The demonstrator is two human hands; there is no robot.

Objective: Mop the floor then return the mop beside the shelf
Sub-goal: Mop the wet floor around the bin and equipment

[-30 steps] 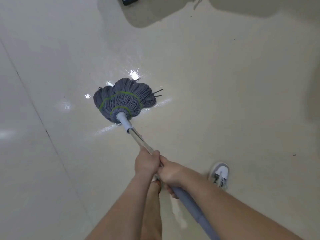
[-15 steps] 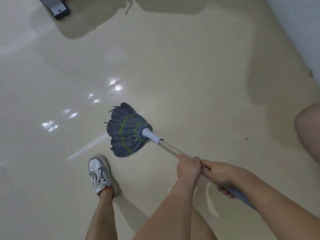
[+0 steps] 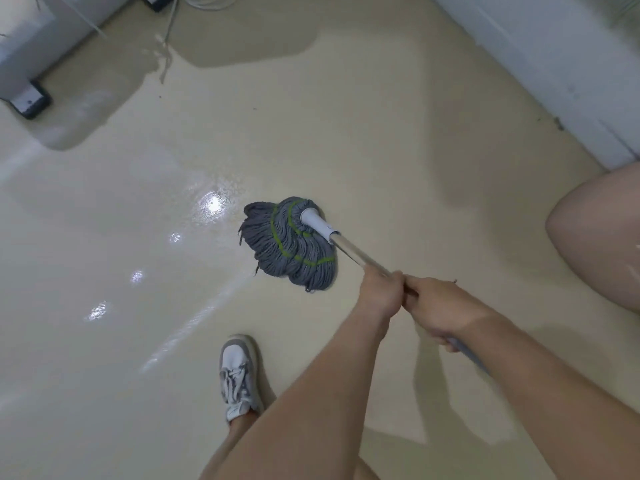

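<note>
white sneaker (image 3: 239, 377) near bottom | cables (image 3: 166, 32) top left | white wall (image 3: 540, 64) right

the mop (image 3: 289, 242) has a grey string head with 2 green bands stitched across it, spread flat against the glossy cream floor (image 3: 346, 133). a white socket joins the head to a shiny metal handle that slants up toward the lower right. wet sheen marks the floor left of it.

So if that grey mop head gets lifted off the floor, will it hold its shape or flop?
The mop head would probably flop: it is loose yarn strands, splayed flat. The glossy floor suggests it is wet, so likely heavy and drippy.
</note>
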